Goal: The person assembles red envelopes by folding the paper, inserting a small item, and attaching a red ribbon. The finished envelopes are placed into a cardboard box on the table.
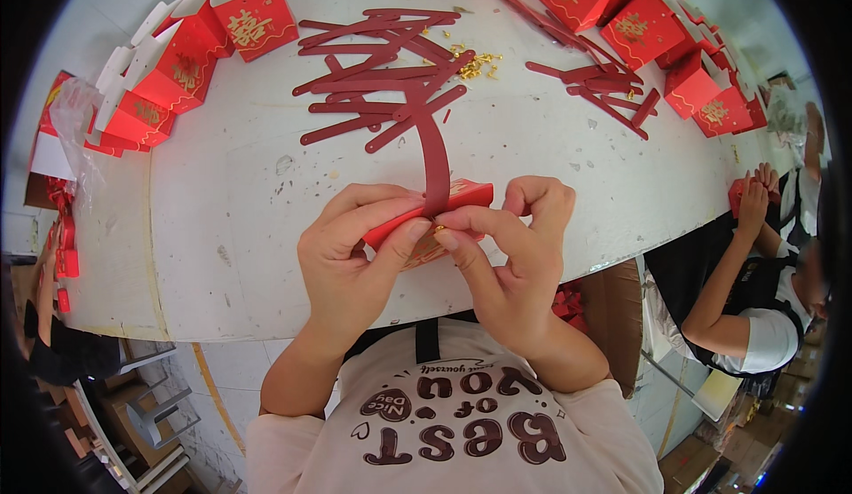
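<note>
My left hand [353,247] grips a small red gift box [472,193] near the table's front edge, its thumb on the near face. A dark red strap [434,154] rises from the box, its lower end pressed against the box wall between my hands. Between my right hand's [512,247] thumb and index finger is a gold metal fastener [439,229], held close to the strap's end. The fingers hide whether the fastener passes through a hole. Beyond the box lies a loose pile of dark red straps [373,86], with gold fasteners [478,66] scattered beside it.
Red boxes with gold characters stand at the back left [256,24] and back right [642,31]. More straps [609,88] lie to the right. A co-worker's hands [755,194] hold a red box at the right edge. Another person's arm [46,281] shows at far left.
</note>
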Tool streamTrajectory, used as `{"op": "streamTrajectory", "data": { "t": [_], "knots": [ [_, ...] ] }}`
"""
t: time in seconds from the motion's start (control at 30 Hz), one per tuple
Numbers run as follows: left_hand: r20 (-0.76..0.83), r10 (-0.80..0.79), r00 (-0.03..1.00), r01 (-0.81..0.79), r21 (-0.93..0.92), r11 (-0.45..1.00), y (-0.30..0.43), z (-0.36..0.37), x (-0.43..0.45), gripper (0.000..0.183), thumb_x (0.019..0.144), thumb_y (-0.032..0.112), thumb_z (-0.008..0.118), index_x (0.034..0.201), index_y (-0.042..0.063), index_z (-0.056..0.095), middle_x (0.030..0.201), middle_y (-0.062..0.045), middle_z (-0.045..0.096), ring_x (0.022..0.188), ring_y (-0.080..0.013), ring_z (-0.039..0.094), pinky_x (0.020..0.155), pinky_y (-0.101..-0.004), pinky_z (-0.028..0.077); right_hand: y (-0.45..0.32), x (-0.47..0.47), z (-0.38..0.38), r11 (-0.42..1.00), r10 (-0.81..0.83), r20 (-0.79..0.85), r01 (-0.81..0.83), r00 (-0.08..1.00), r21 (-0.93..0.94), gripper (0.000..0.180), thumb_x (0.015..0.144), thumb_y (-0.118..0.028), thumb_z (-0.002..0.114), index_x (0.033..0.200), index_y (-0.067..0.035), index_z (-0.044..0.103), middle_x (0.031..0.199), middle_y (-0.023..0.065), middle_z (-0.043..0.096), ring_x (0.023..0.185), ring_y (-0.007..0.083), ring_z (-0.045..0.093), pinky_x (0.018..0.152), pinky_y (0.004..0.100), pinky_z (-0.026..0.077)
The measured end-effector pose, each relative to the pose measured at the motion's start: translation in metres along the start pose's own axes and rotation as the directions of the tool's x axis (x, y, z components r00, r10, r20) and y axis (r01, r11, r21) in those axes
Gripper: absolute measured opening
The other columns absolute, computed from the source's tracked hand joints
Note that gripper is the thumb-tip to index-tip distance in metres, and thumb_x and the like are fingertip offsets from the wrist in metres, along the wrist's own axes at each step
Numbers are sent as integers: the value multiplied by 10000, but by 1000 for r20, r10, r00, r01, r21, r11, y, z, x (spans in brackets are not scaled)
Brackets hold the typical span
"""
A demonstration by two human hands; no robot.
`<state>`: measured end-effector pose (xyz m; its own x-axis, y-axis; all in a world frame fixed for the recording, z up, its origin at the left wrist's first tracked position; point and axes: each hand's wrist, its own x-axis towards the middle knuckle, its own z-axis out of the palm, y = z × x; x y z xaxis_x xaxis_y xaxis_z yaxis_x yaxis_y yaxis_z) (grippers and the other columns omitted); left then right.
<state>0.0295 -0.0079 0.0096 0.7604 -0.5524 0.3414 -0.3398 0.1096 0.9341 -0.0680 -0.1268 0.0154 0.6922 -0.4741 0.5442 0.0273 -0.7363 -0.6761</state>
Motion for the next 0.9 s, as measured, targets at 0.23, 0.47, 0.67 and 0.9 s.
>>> {"op": "streamTrajectory", "data": {
  "t": [0.23, 0.47, 0.67, 0.9],
  "knots": [
    [-48, 109, 993, -112, -56, 992, -5, 3, -11, 174, 772, -73, 623, 943, -50, 642, 942, -149, 647, 885, -232, 636, 778, -297, 498, -1, 10, 2, 937, 127, 50, -136, 991, 321, 298, 738, -9, 710, 1015, -43, 607, 979, 106, 540, 969, 225, 508, 815, 345, 406],
    [332, 306, 892, -367, 141, 919, 4, -41, 19, 301, 744, -128, 531, 1021, -50, 619, 1054, -202, 597, 936, -241, 586, 740, -318, 489, 12, 10, -8, 762, 82, 341, -279, 937, 585, 199, 759, 50, 676, 940, 5, 605, 919, 77, 635, 900, 153, 583, 875, 305, 446],
    [509, 341, 791, -528, 285, 800, -1, -15, 95, 313, 727, -83, 645, 1007, 53, 677, 1014, -85, 565, 875, -167, 545, 667, -264, 465, 25, 24, -8, 784, -115, 410, -171, 905, 597, 167, 741, 18, 693, 879, -34, 616, 908, 85, 632, 863, 244, 581, 919, 369, 415],
    [349, 121, 929, -219, 257, 941, -15, -22, 85, 175, 798, -43, 619, 955, 7, 680, 898, -71, 648, 721, -123, 582, 617, -238, 483, 28, 25, -7, 809, -106, 416, -165, 903, 564, 183, 725, -31, 723, 877, -57, 625, 886, 56, 637, 886, 234, 551, 929, 380, 383]
  ]
}}
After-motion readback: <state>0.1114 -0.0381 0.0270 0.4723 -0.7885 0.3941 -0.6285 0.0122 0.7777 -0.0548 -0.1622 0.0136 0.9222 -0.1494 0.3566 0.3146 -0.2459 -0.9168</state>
